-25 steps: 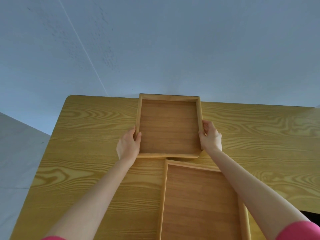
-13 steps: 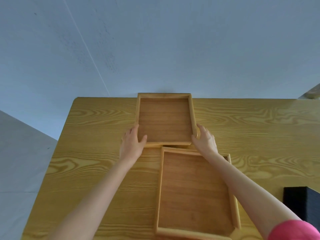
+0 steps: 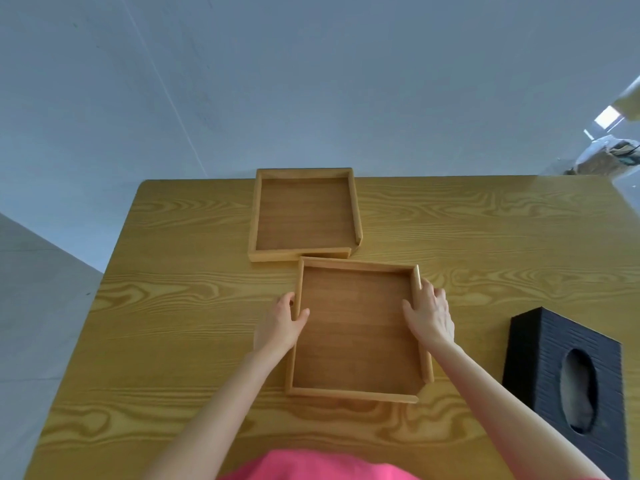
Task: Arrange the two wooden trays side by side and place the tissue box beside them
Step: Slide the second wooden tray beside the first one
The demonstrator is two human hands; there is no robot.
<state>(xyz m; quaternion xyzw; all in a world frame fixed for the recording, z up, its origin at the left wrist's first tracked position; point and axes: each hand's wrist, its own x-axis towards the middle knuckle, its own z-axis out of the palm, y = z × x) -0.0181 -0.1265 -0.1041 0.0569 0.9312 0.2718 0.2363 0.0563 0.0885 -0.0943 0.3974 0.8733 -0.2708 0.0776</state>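
Two shallow wooden trays lie on the wooden table (image 3: 173,306). The far tray (image 3: 306,216) sits at the table's back edge with no hand on it. The near tray (image 3: 356,341) lies just in front of it, shifted right, its far rim almost touching the far tray's front rim. My left hand (image 3: 282,323) grips the near tray's left rim, thumb inside. My right hand (image 3: 431,315) grips its right rim. A black ribbed tissue box (image 3: 540,368) with an oval opening lies at the right, apart from both trays.
A pale wall stands right behind the table's back edge. The table's left edge drops to a grey floor. Some clutter (image 3: 602,161) shows beyond the far right corner. My pink shirt (image 3: 311,469) fills the bottom edge.
Both hands have let go of the far tray and come back onto the near tray's side rims. The view has tilted down, bringing the tissue box into sight.
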